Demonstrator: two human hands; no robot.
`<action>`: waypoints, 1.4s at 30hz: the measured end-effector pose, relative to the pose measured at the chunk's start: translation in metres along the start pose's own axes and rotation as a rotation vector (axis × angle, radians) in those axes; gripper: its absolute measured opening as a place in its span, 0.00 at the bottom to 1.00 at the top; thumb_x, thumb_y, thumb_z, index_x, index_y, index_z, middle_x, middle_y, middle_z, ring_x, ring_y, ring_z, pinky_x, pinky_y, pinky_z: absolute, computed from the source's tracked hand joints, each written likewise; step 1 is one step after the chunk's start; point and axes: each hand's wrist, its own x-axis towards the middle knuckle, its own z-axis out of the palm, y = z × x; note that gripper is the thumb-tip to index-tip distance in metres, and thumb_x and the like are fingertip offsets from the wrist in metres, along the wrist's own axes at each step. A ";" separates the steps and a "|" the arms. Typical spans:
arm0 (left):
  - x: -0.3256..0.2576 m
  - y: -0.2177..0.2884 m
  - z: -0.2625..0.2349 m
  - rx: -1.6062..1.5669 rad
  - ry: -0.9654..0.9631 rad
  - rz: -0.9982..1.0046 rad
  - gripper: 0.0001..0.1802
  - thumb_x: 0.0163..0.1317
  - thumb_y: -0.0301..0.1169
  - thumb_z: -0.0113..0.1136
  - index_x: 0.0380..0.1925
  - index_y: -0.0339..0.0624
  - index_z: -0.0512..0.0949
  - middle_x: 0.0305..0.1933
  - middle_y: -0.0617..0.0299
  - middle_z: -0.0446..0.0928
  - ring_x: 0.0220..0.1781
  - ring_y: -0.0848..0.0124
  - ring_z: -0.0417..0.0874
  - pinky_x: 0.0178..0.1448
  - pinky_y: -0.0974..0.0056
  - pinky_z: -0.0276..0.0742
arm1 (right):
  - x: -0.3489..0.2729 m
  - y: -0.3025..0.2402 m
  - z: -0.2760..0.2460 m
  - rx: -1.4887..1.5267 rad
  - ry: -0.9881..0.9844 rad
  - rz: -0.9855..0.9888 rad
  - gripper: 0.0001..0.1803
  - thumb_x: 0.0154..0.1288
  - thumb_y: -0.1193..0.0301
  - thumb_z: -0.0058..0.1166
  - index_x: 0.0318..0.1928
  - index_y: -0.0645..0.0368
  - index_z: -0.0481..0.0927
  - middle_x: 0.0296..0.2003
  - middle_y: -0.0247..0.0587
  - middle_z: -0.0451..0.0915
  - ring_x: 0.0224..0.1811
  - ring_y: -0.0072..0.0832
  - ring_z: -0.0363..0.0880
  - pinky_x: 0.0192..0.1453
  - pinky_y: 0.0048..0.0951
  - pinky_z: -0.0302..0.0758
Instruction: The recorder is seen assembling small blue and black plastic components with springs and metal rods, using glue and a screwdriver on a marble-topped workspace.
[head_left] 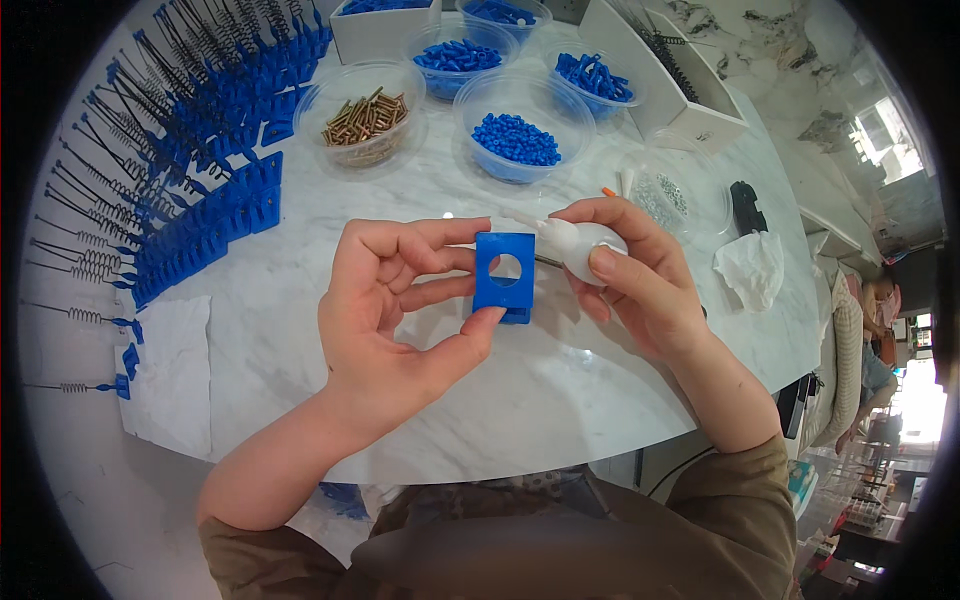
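Observation:
Between the thumb and fingers of my left hand (pixel 395 300) is a blue plastic bracket (pixel 515 292) with a round hole through its face. My right hand (pixel 645 275) is closed around a small white squeeze bottle (pixel 585 245) with a thin nozzle. The nozzle points left, by the top edge of the bracket; whether it touches cannot be made out. A thin metal rod shows between the bracket and the bottle, and its far end is hidden by my right fingers.
Rows of blue parts with black springs (pixel 210 220) line the left side. Tubs hold brass-coloured pins (pixel 365 118), blue beads (pixel 515 138), blue pieces (pixel 595 75) and small silvery parts (pixel 660 195). A crumpled tissue (pixel 750 268), a black object (pixel 745 207) and a white box (pixel 700 115) stand right.

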 end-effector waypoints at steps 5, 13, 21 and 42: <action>-0.001 0.003 0.000 -0.069 0.011 -0.096 0.26 0.48 0.13 0.64 0.41 0.40 0.59 0.53 0.42 0.72 0.49 0.64 0.81 0.53 0.62 0.82 | -0.005 0.000 -0.003 -0.227 0.103 -0.078 0.18 0.61 0.73 0.57 0.51 0.64 0.74 0.42 0.36 0.76 0.33 0.13 0.71 0.30 0.16 0.66; -0.002 0.005 -0.001 -0.069 0.019 -0.168 0.28 0.48 0.13 0.64 0.43 0.41 0.59 0.54 0.44 0.72 0.46 0.67 0.82 0.48 0.66 0.81 | -0.005 -0.001 -0.003 -0.375 0.181 -0.332 0.19 0.55 0.78 0.60 0.48 0.67 0.75 0.44 0.39 0.76 0.44 0.21 0.73 0.49 0.23 0.69; -0.003 0.007 -0.001 -0.059 0.005 -0.204 0.31 0.46 0.13 0.65 0.46 0.42 0.58 0.55 0.41 0.72 0.44 0.70 0.82 0.46 0.69 0.82 | -0.003 -0.001 -0.004 -0.716 0.136 -0.523 0.17 0.48 0.83 0.59 0.43 0.67 0.78 0.43 0.40 0.77 0.45 0.25 0.71 0.51 0.26 0.67; -0.004 0.003 -0.002 0.009 0.000 -0.188 0.33 0.46 0.14 0.65 0.48 0.41 0.58 0.54 0.42 0.72 0.42 0.73 0.81 0.44 0.71 0.81 | -0.002 -0.001 -0.005 -0.913 0.145 -0.679 0.19 0.40 0.82 0.61 0.39 0.64 0.81 0.37 0.38 0.78 0.39 0.26 0.73 0.55 0.33 0.67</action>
